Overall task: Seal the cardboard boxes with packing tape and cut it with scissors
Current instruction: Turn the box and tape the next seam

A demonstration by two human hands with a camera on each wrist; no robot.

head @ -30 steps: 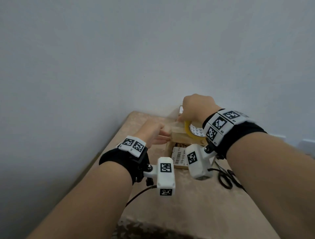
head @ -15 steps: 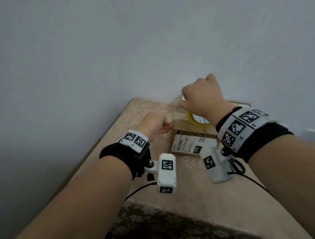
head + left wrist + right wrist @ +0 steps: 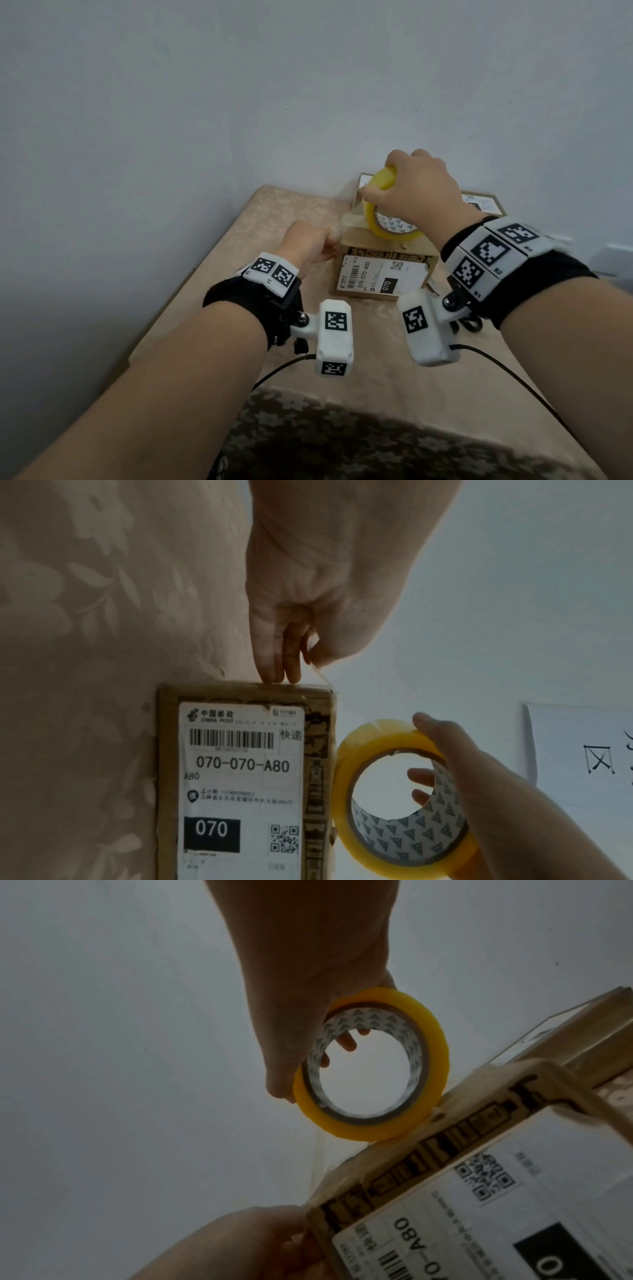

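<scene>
A small cardboard box (image 3: 383, 270) with a white postal label stands on the table against the wall. My right hand (image 3: 394, 192) grips a yellow roll of packing tape (image 3: 376, 222) above the box's top, fingers through its core (image 3: 346, 1042). A clear strip of tape (image 3: 318, 1150) runs from the roll down to the box's left edge. There my left hand (image 3: 327, 245) pinches the strip's end, fingertips (image 3: 277, 674) touching the box (image 3: 240, 764). Black scissors (image 3: 469, 323) lie on the table, mostly hidden behind my right wrist.
More cardboard boxes (image 3: 483, 202) sit behind the first one by the wall. A beige patterned cloth (image 3: 274, 212) covers the table. The wall is close behind and to the left. Cables (image 3: 496, 366) trail from both wrist cameras over the near table.
My right hand has lifted the roll up off the box top, drawing out tape. My left hand has stayed at the box's left edge with the tape end.
</scene>
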